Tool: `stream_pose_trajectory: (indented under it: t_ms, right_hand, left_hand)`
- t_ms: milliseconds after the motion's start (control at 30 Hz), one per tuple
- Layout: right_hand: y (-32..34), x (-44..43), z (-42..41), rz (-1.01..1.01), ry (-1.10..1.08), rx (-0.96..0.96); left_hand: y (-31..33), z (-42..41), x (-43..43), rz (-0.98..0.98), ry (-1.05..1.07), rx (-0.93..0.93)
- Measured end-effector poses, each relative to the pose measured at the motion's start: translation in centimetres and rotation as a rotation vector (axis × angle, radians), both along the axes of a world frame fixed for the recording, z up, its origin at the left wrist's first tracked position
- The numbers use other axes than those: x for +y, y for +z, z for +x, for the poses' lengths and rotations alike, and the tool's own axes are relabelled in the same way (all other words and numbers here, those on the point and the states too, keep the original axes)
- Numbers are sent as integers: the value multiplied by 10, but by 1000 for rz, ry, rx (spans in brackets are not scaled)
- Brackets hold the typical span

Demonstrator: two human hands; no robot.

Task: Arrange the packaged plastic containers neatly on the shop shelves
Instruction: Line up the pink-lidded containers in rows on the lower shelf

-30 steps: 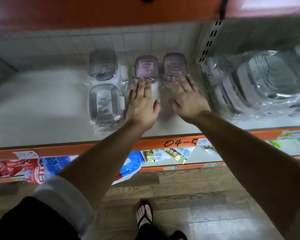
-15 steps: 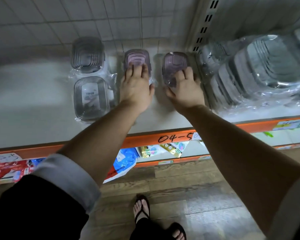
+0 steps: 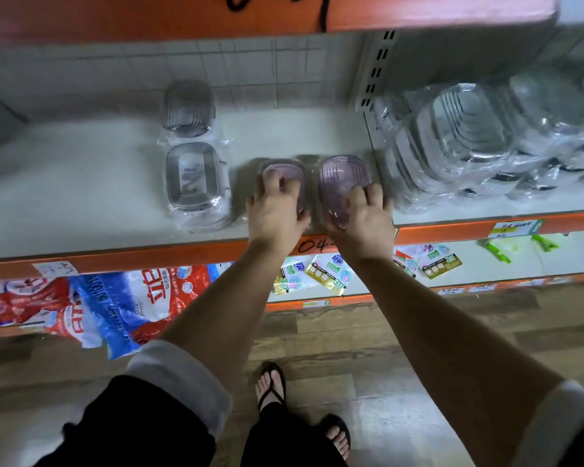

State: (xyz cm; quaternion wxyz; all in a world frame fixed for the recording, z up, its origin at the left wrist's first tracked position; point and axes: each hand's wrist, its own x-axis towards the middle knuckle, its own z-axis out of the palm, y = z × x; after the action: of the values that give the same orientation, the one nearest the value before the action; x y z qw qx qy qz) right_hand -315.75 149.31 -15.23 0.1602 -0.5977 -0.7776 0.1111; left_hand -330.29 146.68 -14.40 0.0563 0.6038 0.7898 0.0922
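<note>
Two small pink-lidded plastic containers in clear wrap sit side by side near the front of the white shelf (image 3: 81, 183). My left hand (image 3: 273, 210) grips the left pink container (image 3: 285, 171), fingers curled over its lid. The right pink container (image 3: 339, 178) is held by my right hand (image 3: 364, 217) at its near end. To their left stand two grey wrapped containers, one in front (image 3: 194, 183) and one behind it (image 3: 188, 107).
A heap of larger wrapped clear containers (image 3: 469, 136) fills the shelf section to the right, past the slotted upright (image 3: 376, 72). The orange shelf edge (image 3: 182, 254) runs below my hands. Detergent bags (image 3: 115, 298) and sachets (image 3: 327, 273) lie on the lower shelf.
Both hands reached to the back of the shelf, took hold of the two pink containers and drew them forward to the front edge, level with the front grey container.
</note>
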Motion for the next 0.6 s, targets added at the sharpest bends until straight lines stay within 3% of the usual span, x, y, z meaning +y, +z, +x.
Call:
stream_pose_trajectory:
  t_ms: [400, 600]
  right_hand:
    - [82, -60, 52, 127, 106, 66]
    - [140, -99, 74, 126, 149, 196]
  left_hand:
    - [71, 19, -90, 261, 20, -195]
    - [133, 37, -143, 607, -34, -171]
